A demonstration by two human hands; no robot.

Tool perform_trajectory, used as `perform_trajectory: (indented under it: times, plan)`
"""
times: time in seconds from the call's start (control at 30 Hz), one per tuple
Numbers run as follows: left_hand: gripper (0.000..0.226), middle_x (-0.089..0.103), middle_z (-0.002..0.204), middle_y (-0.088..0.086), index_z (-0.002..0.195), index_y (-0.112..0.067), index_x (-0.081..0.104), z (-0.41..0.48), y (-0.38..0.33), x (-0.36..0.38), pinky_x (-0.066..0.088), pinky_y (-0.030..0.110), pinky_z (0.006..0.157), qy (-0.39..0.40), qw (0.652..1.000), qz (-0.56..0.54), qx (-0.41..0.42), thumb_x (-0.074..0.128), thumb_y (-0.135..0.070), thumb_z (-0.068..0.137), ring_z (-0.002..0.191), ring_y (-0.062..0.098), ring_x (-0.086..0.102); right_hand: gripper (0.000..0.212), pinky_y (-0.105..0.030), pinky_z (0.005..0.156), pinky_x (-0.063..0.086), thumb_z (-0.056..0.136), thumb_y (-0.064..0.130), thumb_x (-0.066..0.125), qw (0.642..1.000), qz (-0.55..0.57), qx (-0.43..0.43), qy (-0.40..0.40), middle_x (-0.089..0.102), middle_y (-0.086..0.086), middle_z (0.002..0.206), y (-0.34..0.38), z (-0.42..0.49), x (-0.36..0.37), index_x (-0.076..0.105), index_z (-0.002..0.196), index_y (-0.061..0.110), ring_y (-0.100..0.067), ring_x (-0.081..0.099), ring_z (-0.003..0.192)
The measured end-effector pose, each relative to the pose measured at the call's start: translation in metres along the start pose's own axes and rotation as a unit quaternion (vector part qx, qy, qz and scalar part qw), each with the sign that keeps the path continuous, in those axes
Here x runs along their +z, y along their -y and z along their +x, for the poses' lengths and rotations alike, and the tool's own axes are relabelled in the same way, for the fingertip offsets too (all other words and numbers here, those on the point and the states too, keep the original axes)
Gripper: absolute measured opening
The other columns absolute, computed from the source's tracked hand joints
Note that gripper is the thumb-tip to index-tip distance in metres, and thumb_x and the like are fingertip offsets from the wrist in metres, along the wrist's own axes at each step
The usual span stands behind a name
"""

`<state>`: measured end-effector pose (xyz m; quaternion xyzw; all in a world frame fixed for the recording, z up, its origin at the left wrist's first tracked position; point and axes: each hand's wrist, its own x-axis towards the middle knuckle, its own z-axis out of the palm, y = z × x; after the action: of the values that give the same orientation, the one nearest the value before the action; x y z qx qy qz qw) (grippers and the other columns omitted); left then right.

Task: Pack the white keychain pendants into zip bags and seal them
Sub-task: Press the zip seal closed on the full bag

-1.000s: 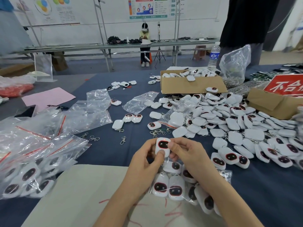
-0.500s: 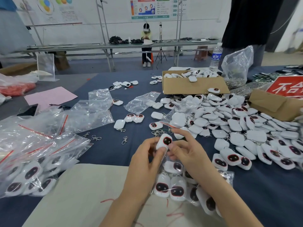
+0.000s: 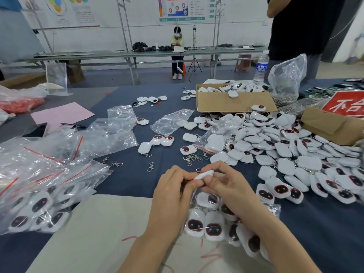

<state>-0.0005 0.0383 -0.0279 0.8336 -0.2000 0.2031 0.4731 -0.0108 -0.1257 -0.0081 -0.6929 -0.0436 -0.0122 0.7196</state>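
Pinching a white, rounded-square plastic keychain pendant (image 3: 204,174) between both hands, a person works at a table (image 3: 128,178) covered in dark blue cloth. The left hand (image 3: 173,192) grips the pendant's left end with curled fingers (image 3: 178,175), while the right hand (image 3: 230,186) holds its right end between the thumb and bent fingers. The pendant is turned edge-on, with a small metal ring (image 3: 199,170) showing at its far side.

It is held clear of the table, just above a clear plastic zip bag (image 3: 206,223) that lies near the person, partly under the right wrist. This bag holds several white pendants with dark, red-rimmed faces and rests across the edge of a pale off-white sheet (image 3: 94,233) on the near table.

A broad heap of loose white pendants (image 3: 285,154) spreads to the right. Beyond it, a shallow brown cardboard box (image 3: 234,103) holds more. Filled clear bags with red seal strips (image 3: 39,203) are stacked at the near left, with empty clear bags (image 3: 110,134) lying just beyond them. A few silver metal clasps (image 3: 150,166) are scattered on the cloth between the bags and the hands.

Farther off sit a pink paper sheet (image 3: 61,115) on the left, a clear plastic water bottle (image 3: 261,69) behind the box, and a red sign with white characters (image 3: 348,104) at the right edge.
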Motion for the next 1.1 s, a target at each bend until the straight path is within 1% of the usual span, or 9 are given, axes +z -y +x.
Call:
perform_trajectory:
  times: [0.13, 0.23, 0.33, 0.43, 0.53, 0.67, 0.73, 0.97, 1.1]
  plan:
    - [0.012, 0.064, 0.102, -0.019, 0.100, -0.043, 0.061, 0.001, 0.000, 0.002, 0.046, 0.012, 0.076, 0.025, 0.992, -0.108, -0.062, 0.063, -0.051, 0.091, 0.096, 0.005, 0.063, 0.016, -0.020, 0.080, 0.057, 0.097, 0.003, 0.060, 1.000, 0.011, 0.004, 0.002, 0.078, -0.004, 0.103, 0.002, -0.002, -0.001, 0.066, 0.106, 0.015, -0.018, 0.074, 0.099]
    - [0.012, 0.068, 0.109, -0.020, 0.109, -0.047, 0.060, 0.002, 0.005, 0.003, 0.047, 0.010, 0.081, 0.064, 0.984, -0.140, -0.092, 0.059, -0.048, 0.098, 0.103, 0.002, 0.065, 0.018, -0.020, 0.082, 0.057, 0.096, 0.009, 0.065, 1.000, 0.005, 0.015, 0.008, 0.078, -0.001, 0.104, 0.002, -0.002, -0.003, 0.070, 0.106, 0.023, -0.017, 0.074, 0.100]
    - [0.012, 0.070, 0.104, -0.020, 0.109, -0.044, 0.062, 0.002, 0.008, 0.003, 0.047, 0.010, 0.078, 0.059, 0.985, -0.136, -0.093, 0.056, -0.048, 0.100, 0.099, 0.003, 0.067, 0.022, -0.022, 0.085, 0.058, 0.094, 0.013, 0.069, 1.000, -0.005, 0.025, 0.006, 0.078, -0.001, 0.101, 0.000, -0.001, -0.003, 0.072, 0.096, 0.035, -0.018, 0.074, 0.098]
    - [0.015, 0.070, 0.104, -0.019, 0.111, -0.042, 0.062, 0.001, 0.007, 0.003, 0.047, 0.010, 0.078, 0.058, 0.984, -0.141, -0.097, 0.056, -0.049, 0.099, 0.099, 0.004, 0.066, 0.025, -0.022, 0.083, 0.059, 0.093, 0.014, 0.070, 1.000, -0.014, 0.022, 0.003, 0.079, 0.000, 0.099, -0.001, 0.000, -0.004, 0.072, 0.092, 0.039, -0.018, 0.075, 0.095]
    - [0.021, 0.069, 0.108, -0.017, 0.119, -0.040, 0.063, 0.002, 0.005, 0.002, 0.049, 0.013, 0.083, 0.058, 0.980, -0.159, -0.106, 0.060, -0.041, 0.098, 0.101, 0.004, 0.065, 0.024, -0.019, 0.079, 0.057, 0.092, 0.007, 0.070, 1.000, 0.000, 0.020, 0.001, 0.078, 0.003, 0.103, -0.003, 0.001, -0.004, 0.071, 0.097, 0.031, -0.015, 0.074, 0.097]
    - [0.029, 0.069, 0.110, -0.013, 0.126, -0.040, 0.061, 0.003, 0.003, 0.000, 0.053, 0.017, 0.084, 0.075, 0.966, -0.212, -0.124, 0.064, -0.029, 0.099, 0.099, 0.008, 0.066, 0.030, -0.023, 0.085, 0.057, 0.090, 0.000, 0.070, 0.999, 0.049, 0.011, 0.014, 0.076, 0.000, 0.112, -0.004, 0.002, -0.005, 0.063, 0.113, 0.018, -0.018, 0.072, 0.106]
    - [0.034, 0.069, 0.108, -0.012, 0.123, -0.047, 0.060, 0.003, 0.002, 0.000, 0.055, 0.020, 0.082, 0.080, 0.959, -0.231, -0.140, 0.066, -0.024, 0.099, 0.097, 0.009, 0.066, 0.036, -0.025, 0.088, 0.057, 0.090, 0.000, 0.070, 0.998, 0.058, 0.007, 0.020, 0.076, -0.002, 0.114, -0.004, 0.002, -0.005, 0.061, 0.119, 0.018, -0.019, 0.072, 0.108]
    - [0.044, 0.072, 0.109, -0.010, 0.126, -0.053, 0.060, 0.003, 0.007, 0.001, 0.059, 0.034, 0.088, 0.088, 0.951, -0.249, -0.160, 0.067, -0.021, 0.097, 0.104, 0.012, 0.067, 0.046, -0.032, 0.093, 0.057, 0.092, 0.005, 0.070, 0.999, 0.037, 0.014, 0.033, 0.075, 0.000, 0.118, -0.007, 0.003, -0.006, 0.055, 0.130, 0.025, -0.020, 0.071, 0.111]
    - [0.041, 0.074, 0.114, -0.009, 0.130, -0.044, 0.062, 0.004, 0.003, 0.000, 0.057, 0.038, 0.095, 0.096, 0.948, -0.265, -0.149, 0.063, -0.028, 0.092, 0.107, 0.012, 0.069, 0.040, -0.032, 0.093, 0.058, 0.093, 0.008, 0.070, 0.998, 0.042, 0.022, 0.033, 0.075, 0.000, 0.116, -0.008, 0.004, -0.007, 0.059, 0.128, 0.024, -0.020, 0.071, 0.110]
